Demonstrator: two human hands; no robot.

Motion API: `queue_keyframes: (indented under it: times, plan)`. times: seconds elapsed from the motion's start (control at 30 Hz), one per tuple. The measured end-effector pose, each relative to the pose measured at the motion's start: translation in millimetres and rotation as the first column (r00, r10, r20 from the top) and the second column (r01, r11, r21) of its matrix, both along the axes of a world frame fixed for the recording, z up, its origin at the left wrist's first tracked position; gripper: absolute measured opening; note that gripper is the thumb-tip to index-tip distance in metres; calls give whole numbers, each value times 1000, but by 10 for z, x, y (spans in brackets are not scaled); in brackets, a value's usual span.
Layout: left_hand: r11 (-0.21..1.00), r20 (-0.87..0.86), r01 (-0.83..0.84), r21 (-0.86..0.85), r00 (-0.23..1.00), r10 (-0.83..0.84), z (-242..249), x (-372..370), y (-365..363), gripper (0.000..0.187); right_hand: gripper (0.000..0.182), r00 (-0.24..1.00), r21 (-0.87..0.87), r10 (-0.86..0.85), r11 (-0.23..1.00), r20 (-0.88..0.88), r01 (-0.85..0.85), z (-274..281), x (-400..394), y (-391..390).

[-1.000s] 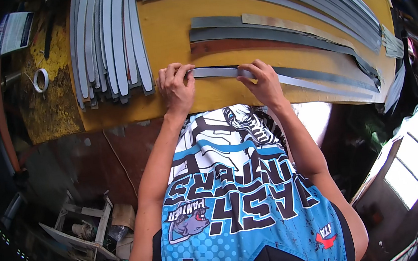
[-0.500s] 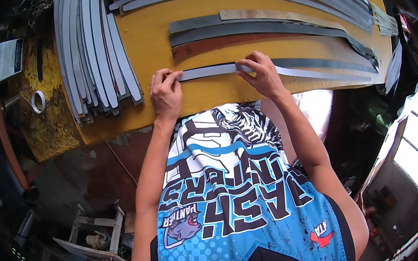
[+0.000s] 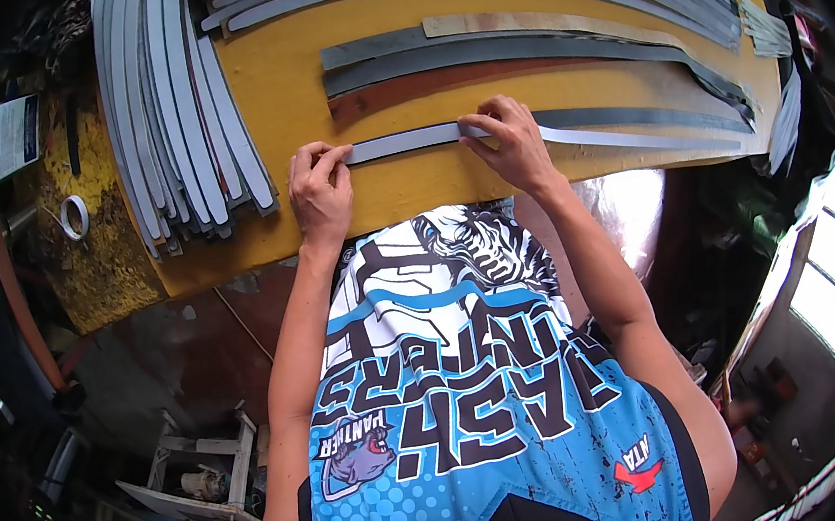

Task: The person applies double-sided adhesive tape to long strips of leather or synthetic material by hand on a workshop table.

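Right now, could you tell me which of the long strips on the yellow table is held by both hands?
The pale grey strip nearest the table's front edge: the left hand pinches its end, the right hand its middle; the others lie untouched.

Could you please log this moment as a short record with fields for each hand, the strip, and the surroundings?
left hand: pinches the near end of the grey strip
right hand: presses the strip further along
strip: lies flat on the yellow board, near its front edge
stack: grey strips piled at the board's left
beyond: more strips lying across the board
tape roll: left of the board
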State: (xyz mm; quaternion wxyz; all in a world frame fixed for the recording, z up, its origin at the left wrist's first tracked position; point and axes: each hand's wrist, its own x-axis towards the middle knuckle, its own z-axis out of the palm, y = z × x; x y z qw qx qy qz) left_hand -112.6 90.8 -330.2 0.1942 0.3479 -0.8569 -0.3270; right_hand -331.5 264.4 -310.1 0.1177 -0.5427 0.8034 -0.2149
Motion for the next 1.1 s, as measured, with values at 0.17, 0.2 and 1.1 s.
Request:
queue_keyframes:
  times: [0.17,0.2,1.1]
  plan:
    - [1000,-27,-20,20,999,21,11,-12,1,12,21,1000,-7,4,1000,3,-4,3,-9,-2]
    - [1000,-28,-19,19,999,20,10,-10,1,12,21,1000,-9,6,1000,1,-6,0,-9,-3]
    - [995,117,44,-86,993,-33,140,-89,40,14,23,1000,-53,5,999,-4,-5,-95,-9,12]
